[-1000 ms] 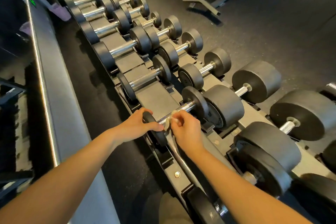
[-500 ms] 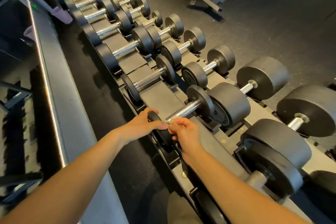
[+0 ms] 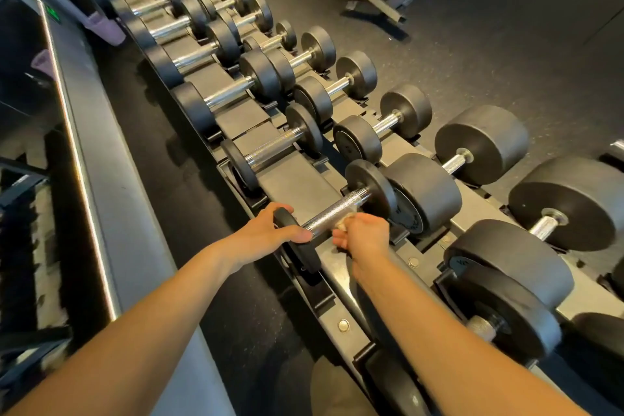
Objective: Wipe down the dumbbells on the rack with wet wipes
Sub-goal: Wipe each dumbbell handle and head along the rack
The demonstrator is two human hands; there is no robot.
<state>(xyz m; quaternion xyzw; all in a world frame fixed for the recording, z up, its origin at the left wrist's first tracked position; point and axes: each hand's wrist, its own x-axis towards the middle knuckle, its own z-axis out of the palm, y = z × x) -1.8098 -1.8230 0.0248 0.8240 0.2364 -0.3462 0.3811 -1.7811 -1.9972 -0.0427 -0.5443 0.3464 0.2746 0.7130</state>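
Mid-wipe: my left grip [image 3: 266, 232] clasps the dumbbell [image 3: 370, 186] by its near head, and my right grip [image 3: 364, 234] pinches the wipe [image 3: 342, 222]. Next, I'd rub along the handle [image 3: 337, 209].

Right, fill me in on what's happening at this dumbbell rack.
A person is wiping a small dumbbell on the rack. Their left grip holds its near end disc steady; their right grip pinches a wet wipe against the knurled chrome handle. The other dumbbells sit in their cradles.
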